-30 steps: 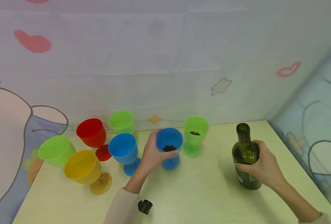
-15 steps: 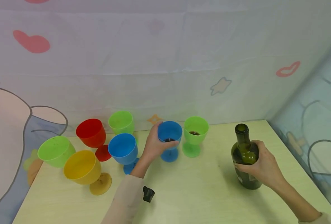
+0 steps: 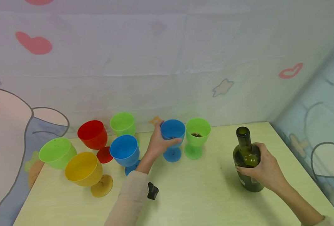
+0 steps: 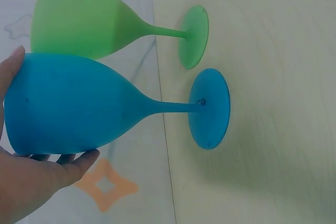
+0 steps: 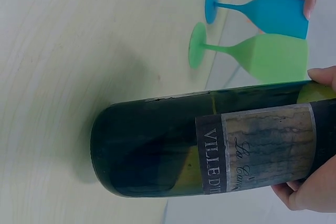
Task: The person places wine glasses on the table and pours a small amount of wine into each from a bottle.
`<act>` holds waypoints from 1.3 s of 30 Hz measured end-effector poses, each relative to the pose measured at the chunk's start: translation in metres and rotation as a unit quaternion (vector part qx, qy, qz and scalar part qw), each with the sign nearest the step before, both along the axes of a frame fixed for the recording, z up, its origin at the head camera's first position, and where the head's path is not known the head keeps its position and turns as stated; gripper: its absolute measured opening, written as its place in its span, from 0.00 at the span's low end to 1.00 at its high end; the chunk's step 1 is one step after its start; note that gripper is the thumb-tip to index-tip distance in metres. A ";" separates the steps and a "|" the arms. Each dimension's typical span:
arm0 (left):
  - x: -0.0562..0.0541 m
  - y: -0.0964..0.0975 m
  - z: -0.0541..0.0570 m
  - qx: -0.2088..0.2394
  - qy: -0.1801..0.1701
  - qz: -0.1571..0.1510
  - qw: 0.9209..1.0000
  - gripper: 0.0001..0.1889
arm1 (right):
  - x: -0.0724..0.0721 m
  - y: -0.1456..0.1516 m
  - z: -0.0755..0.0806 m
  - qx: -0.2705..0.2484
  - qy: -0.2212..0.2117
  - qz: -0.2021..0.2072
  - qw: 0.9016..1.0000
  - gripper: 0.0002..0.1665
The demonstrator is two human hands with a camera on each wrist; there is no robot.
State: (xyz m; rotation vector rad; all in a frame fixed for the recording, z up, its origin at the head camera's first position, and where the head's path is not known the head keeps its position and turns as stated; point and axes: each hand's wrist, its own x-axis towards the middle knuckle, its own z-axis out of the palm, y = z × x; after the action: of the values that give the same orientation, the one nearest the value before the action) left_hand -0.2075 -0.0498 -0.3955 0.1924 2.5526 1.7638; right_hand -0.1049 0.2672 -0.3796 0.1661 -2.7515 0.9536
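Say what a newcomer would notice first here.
Probably the dark green bottle, gripped by the right hand on the right of the table. Next comes the blue goblet in the left hand, beside a green goblet holding dark liquid. Five more goblets cluster at left.

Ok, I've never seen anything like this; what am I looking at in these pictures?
There is no machine at work here, just a person's two bare hands. The wide picture comes from a camera on the person's head; the two sideways ones come from a camera on each wrist. The left hand holds a blue goblet and the right hand grips a dark green bottle. Beside the held goblet is a light green goblet with dark liquid inside. Further left on the table are a red goblet, a yellow goblet, a second blue goblet and two more green goblets.
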 end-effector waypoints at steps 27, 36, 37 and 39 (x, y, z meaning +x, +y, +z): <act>0.012 -0.004 0.000 -0.007 0.044 0.006 0.999 0.49 | 0.001 0.000 0.003 -0.014 -0.023 0.010 1.000 0.51; 0.030 -0.015 -0.002 0.011 0.042 0.032 0.999 0.47 | 0.002 0.000 0.003 -0.015 -0.018 0.012 1.000 0.51; 0.033 -0.016 -0.002 0.010 0.040 0.034 0.999 0.47 | 0.002 0.000 0.003 -0.015 -0.018 0.012 1.000 0.50; 0.038 -0.018 0.000 0.006 0.041 0.034 0.999 0.48 | 0.001 0.000 0.003 -0.016 -0.022 0.012 1.000 0.51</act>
State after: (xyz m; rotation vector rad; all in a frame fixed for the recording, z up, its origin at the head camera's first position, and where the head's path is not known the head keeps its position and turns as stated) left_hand -0.1697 -0.0677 -0.3954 0.1837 2.6365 1.8330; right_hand -0.1037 0.2673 -0.3769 0.1748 -2.7790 1.0189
